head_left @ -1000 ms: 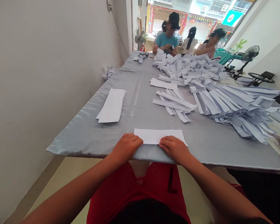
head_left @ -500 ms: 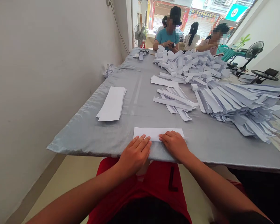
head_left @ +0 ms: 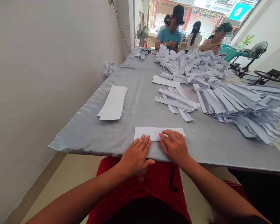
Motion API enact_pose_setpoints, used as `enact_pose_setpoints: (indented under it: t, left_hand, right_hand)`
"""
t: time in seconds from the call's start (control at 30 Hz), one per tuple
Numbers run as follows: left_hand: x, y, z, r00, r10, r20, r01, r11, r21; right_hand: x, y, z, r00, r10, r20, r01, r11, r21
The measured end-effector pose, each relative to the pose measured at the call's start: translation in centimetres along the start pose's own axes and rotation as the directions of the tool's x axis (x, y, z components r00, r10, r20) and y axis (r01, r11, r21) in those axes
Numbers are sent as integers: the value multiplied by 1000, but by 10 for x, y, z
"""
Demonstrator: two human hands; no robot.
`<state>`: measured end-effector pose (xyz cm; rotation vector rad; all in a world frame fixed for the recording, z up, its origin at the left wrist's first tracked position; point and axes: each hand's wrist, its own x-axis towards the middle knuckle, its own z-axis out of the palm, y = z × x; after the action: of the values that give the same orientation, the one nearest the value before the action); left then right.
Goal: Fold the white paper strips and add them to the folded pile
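Observation:
A white paper strip (head_left: 154,132) lies crosswise near the front edge of the grey cloth-covered table (head_left: 84,137). My left hand (head_left: 136,155) rests with fingers stretched out over the strip's lower left part, its thumb spread toward the right. On the strip's right half is my right hand (head_left: 175,145), fingers apart and slightly bent, nothing gripped between them. Left of the strip and farther back sits a stack of flat white paper (head_left: 113,102). Several folded strips (head_left: 177,101) lie crossed beyond my right hand.
A large pile of folded strips (head_left: 240,105) spreads on the right, with a heap of shorter folded pieces (head_left: 193,63) behind. A person in a teal shirt (head_left: 169,37) and other people sit at the far end. A wall (head_left: 49,62) borders the left side.
My left thumb has spread out to the right. The fingers of my right hand have opened apart. The whole view has shifted slightly.

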<state>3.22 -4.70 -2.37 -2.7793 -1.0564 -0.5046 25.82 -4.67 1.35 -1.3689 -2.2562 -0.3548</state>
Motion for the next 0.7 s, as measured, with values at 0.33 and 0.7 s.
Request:
enact_pose_setpoints:
  t: [0.33,0.7]
  left_hand:
    - [1,2,0,1000,-10,-4,10,1000,-10]
    - [-17,-6,-9,988,-156,-6,156,988,-9]
  right_hand:
    - [-20,-29,8,983,-115,143,101,989,105]
    - [-52,15,-4,978,22,207,-22,1000,-2]
